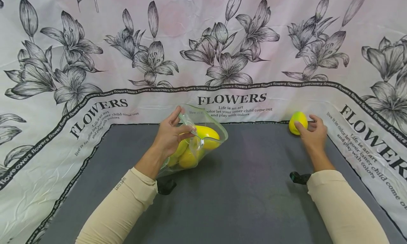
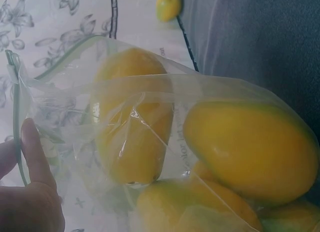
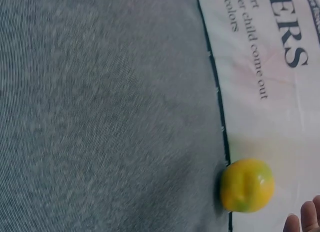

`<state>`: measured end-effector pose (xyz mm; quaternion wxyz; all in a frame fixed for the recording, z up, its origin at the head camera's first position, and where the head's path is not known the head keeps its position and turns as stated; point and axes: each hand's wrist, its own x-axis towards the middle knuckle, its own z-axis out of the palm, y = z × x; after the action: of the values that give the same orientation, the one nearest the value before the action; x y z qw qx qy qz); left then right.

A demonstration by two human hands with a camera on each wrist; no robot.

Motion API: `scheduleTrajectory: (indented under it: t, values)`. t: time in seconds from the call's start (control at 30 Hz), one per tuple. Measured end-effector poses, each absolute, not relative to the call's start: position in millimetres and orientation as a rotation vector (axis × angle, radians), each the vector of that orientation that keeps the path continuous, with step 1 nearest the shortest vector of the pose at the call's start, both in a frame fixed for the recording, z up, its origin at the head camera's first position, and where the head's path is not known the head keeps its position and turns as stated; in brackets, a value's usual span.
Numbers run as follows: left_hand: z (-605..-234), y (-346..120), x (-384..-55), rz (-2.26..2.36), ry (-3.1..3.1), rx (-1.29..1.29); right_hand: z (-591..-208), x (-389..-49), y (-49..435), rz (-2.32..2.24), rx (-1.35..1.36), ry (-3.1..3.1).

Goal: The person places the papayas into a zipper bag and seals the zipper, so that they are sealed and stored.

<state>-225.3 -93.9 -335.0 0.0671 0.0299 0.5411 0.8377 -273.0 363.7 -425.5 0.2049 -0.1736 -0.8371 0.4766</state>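
Beige sleeves [image 1: 121,205] sat closest; left hand [image 1: 166,136] pinched the clear bag [image 1: 224,134] by its rim, right hand [image 1: 314,135] sat spread beside the yellow-green fruit [image 1: 299,118] at the grey table's [image 1: 248,194] far edge. Cupping both sides seemed smartest tbh.

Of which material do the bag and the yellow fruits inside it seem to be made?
The bag: thin, clear, glossy plastic; the yellow fruits show through its creased film. These look smooth with soft highlights: perhaps moulded plastic, though real skin remains possible.

Soft light casts faint shadows, the bag [image 1: 198,149] glints, and wrist views look hazy
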Motion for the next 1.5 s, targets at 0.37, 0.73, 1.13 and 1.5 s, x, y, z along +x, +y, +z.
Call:
scheduleTrajectory:
  t: [0.37,0.73,1.13,1.5]
  values:
    - [-338,-95,-227,2.538,1.626,0.083,-443,-291,375,1.370,-0.614,-2.510]
    - [-342,-96,-225,2.532,1.614,0.128,-459,-303,373,1.466,-0.759,-2.501]
    - [-341,-99,-223,2.547,1.596,0.126,-466,-319,356,1.507,-0.850,-2.425]
    - [-342,-96,-226,2.546,1.566,0.173,-468,-319,361,1.426,-1.000,-2.355]
